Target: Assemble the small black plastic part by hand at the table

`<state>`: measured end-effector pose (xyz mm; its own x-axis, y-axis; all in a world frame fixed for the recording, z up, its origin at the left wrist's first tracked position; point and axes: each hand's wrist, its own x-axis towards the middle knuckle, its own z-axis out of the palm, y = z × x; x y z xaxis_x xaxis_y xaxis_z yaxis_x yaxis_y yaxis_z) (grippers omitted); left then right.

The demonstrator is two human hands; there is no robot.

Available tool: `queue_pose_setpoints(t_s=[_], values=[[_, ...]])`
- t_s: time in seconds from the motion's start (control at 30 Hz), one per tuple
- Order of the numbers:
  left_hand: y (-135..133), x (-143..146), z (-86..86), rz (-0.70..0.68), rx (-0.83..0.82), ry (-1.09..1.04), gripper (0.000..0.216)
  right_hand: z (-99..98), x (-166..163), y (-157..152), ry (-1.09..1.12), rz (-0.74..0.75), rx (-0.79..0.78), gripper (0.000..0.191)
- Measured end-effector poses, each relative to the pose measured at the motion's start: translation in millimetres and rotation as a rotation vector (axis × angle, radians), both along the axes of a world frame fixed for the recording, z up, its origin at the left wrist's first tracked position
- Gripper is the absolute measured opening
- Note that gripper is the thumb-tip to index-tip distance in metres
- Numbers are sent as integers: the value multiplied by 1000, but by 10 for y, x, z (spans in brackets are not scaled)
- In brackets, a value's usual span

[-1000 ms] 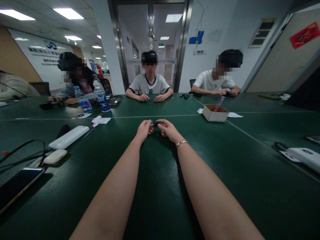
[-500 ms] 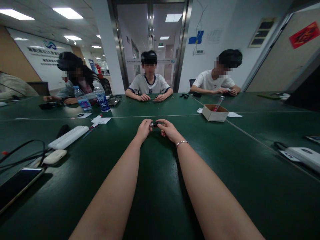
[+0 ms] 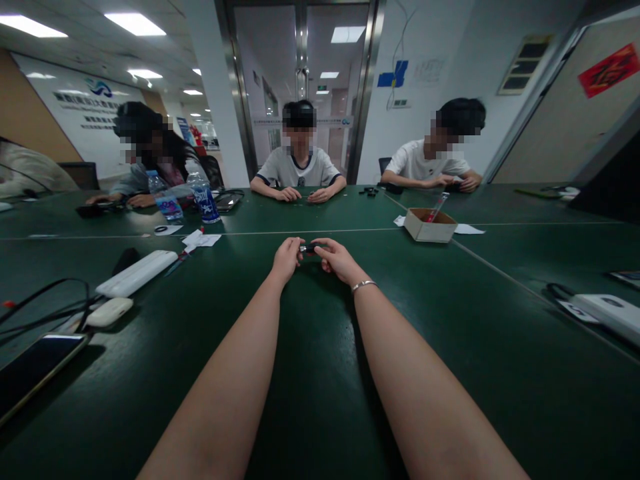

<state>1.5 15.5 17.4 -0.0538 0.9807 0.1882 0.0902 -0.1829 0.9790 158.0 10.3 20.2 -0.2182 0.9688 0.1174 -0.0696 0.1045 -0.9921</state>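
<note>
Between my two hands, just above the green table [image 3: 320,373], is a small black USB flash drive [image 3: 311,248] with a silver metal end pointing left. My right hand [image 3: 336,259] pinches its black body between thumb and fingers, the other fingers curled under. At the silver end, my left hand [image 3: 287,259] is closed, its thumb and fingertips at the metal; whether a small cap sits inside these fingers is hidden. A silver bracelet [image 3: 364,285] circles my right wrist.
To the left lie a phone [image 3: 40,370], a white earbud case [image 3: 110,313], a white power bank [image 3: 137,274] and cables. Farther off stand two water bottles [image 3: 203,199] and a small open box [image 3: 430,231]. Another white device [image 3: 613,313] lies right. Several people sit around the table.
My left hand has shifted slightly left, and more of the silver end shows between my hands. My right hand has stayed nearly still.
</note>
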Motion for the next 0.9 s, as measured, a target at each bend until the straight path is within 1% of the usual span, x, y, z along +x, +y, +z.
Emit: queue_pose_setpoints(t_s=[0.1,0.23,0.37,0.5,0.63,0.77,0.9], values=[[-3,7,10,11,5,-8,15,7,2,-6,3,3,-3,15],[-4,11,15,-4,-26,-8,20,9,-1,-6,4,-8,-13,14],[-1,9,3,5,-14,11,20,3,-2,3,7,-11,-17,15],[12,4,-14,-20,-12,13,21,0,-1,4,8,-14,-15,14],[9,7,-9,9,-7,30,20,2,-1,1,15,-14,-22,14],[-5,2,-3,-26,-8,44,22,3,-3,2,10,-17,-27,13],[5,-9,-17,-8,-9,50,19,7,-1,2,16,-15,-28,13]])
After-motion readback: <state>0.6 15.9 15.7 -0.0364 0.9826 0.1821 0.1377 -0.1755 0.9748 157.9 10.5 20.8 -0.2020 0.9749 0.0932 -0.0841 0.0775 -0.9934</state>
